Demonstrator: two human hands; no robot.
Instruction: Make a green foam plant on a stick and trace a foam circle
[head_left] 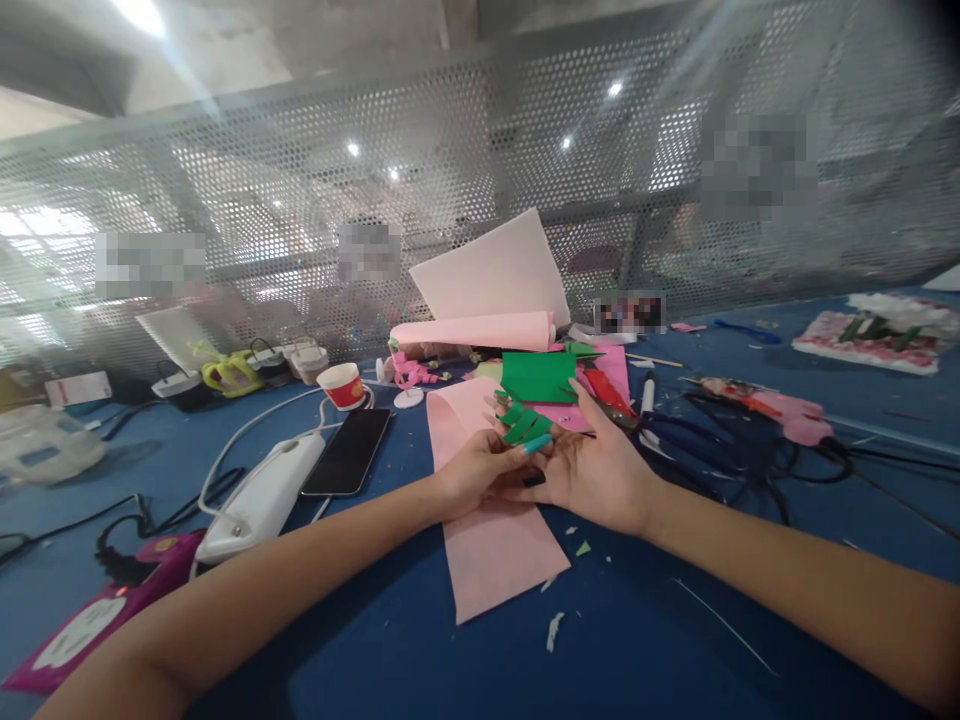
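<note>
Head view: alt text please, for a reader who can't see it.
The left hand pinches green strips, with the right hand close beside it, palm showing. A pink sheet lies beneath them on a blue table, with a green sheet just beyond. A phone and paper cup sit to the left, a pink corded tool to the right.

One left hand (474, 468), one right hand (602, 480), one phone (348, 455), one paper cup (343, 386), one power strip (264, 497)
</note>
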